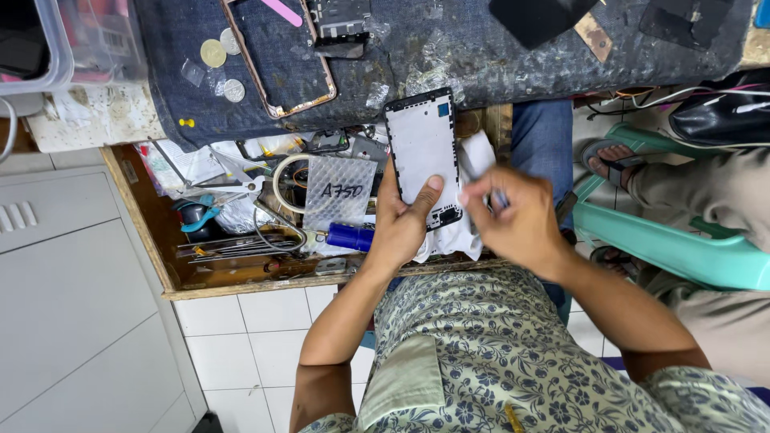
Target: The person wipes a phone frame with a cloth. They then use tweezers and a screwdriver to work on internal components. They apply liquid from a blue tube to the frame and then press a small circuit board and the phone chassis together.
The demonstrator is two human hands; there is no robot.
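My left hand (401, 220) grips a phone frame (423, 152), white inside with a black rim, thumb laid across its lower end. My right hand (513, 216) is closed on a small thin tool (499, 198) right beside the frame's lower right edge. A white cloth (473, 200) lies under and behind both hands. A second phone frame with a copper-coloured rim (281, 60) rests on the dark denim-covered bench (449, 48) above.
An open wooden drawer (160, 265) holds tweezers, pliers, cables, a blue-handled tool (349, 236) and a clear bubble bag (337, 192). Coins (213, 53) lie on the bench. Another person's sandalled feet (609, 156) and a teal plastic stool (674, 244) are at the right.
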